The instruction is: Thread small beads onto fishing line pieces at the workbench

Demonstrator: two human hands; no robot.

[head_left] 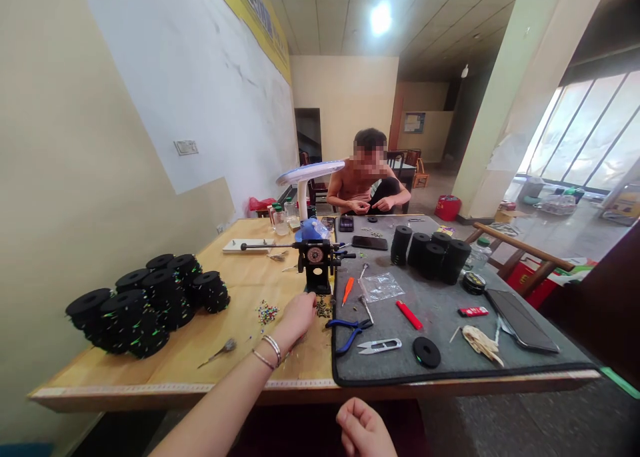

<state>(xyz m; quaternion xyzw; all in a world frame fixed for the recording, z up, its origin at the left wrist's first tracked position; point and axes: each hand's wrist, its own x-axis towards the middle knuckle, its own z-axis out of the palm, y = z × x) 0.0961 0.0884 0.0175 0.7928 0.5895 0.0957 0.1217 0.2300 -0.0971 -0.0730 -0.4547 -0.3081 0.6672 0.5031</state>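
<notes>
My left hand [299, 312] reaches over the wooden table [235, 350] with bracelets on its wrist. Its fingers curl down at a small heap of tiny parts [323, 307] beside the base of a black hand-crank winding tool [316, 263]. Whether the fingers pinch anything is hidden. My right hand [361, 429] hangs below the table's front edge, closed in a loose fist with nothing visible in it. Blue-handled pliers [350, 329] and thread snips [380, 345] lie on the grey mat [450, 363] just right of my left hand.
Black spools with coloured specks [145, 303] are piled at the left. More black spools [430, 250], a red lighter [409, 314], a black disc [427, 352], a phone [520, 320] and a desk lamp [307, 183] are about. A person [369, 183] sits at the far end.
</notes>
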